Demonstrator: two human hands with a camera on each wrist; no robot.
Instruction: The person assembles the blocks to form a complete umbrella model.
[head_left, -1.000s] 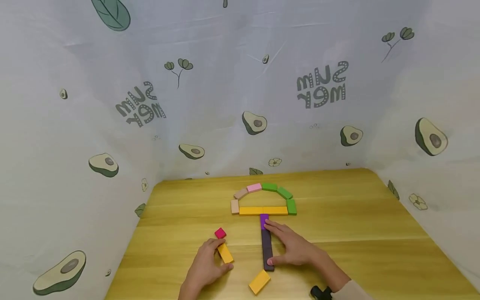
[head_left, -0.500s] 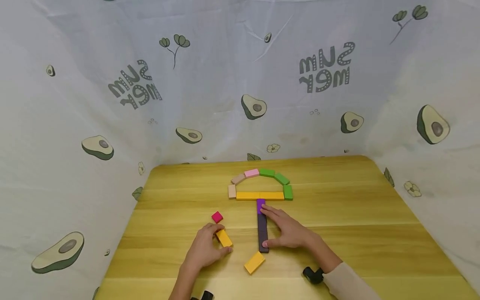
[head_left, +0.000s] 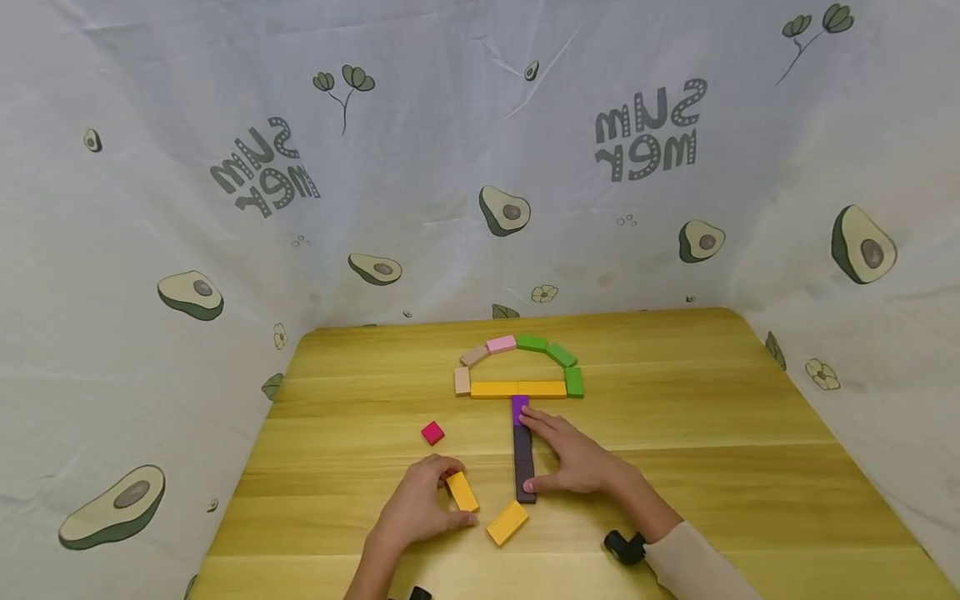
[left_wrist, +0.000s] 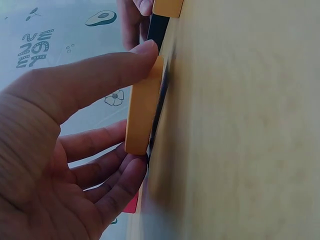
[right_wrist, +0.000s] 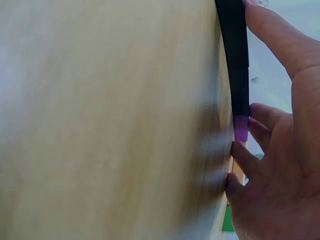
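Observation:
My left hand pinches a yellow block lengthwise, thumb at its near end and fingers at the far end; in the left wrist view this block sits low over the tabletop. The right hand lies along a straight row made of a purple block and two dark blocks. Its fingertips touch the purple one, while the thumb rests on the near dark one. Between the hands, just short of the row's near end, a second yellow block lies at a slant.
Beyond the row, two yellow blocks form a crossbar under an arch of tan, pink and green blocks. A red block lies past my left hand. Patterned cloth hangs around the wooden table.
My left hand has carried its yellow block a little to the right, away from the red block. The right hand stays on the row. The head view has tilted down.

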